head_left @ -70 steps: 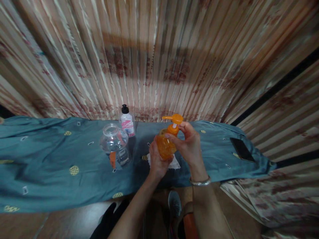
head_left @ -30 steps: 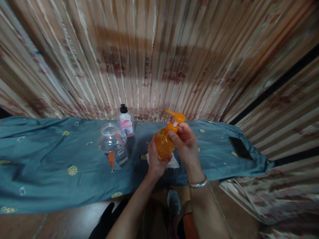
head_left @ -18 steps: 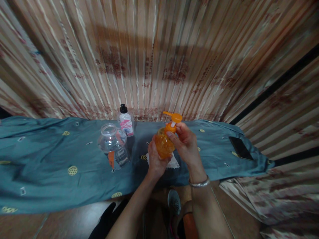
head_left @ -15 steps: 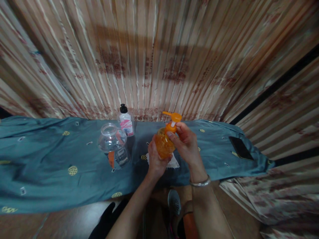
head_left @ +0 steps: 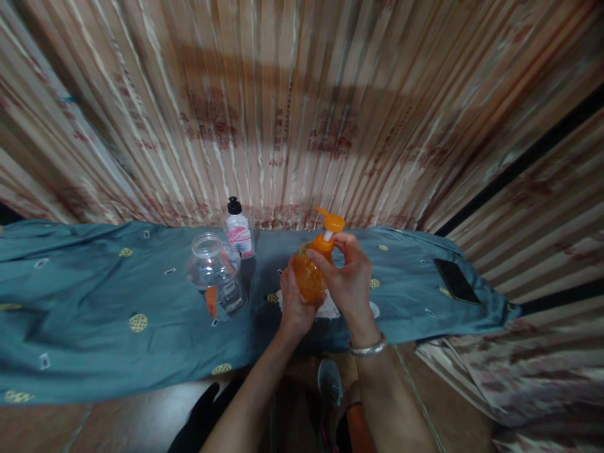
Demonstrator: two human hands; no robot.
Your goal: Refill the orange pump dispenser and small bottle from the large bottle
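An orange see-through pump bottle [head_left: 310, 280] is held up above the table, tilted a little to the right. My left hand [head_left: 299, 303] is closed around its lower body. At its neck, my right hand [head_left: 348, 272] has its thumb and fingers wrapped on the orange pump collar [head_left: 323, 243]. The pump head [head_left: 333, 223] stands above on a white stem, its spout pointing up and left. Beneath the bottle, partly hidden by my hands, lies a white cloth [head_left: 329, 307].
A clear, wide-bellied plastic jar [head_left: 207, 267] stands to the left. Behind it is a bottle [head_left: 240, 236] with a black cap and pink label. A dark phone [head_left: 457, 281] lies at the right on the blue patterned tablecloth [head_left: 94, 289]. A pleated curtain [head_left: 283, 107] hangs behind.
My right hand has turned around the collar and its wrist has shifted left. The pump spout has swung from pointing left to pointing up-left. My left hand stays on the bottle.
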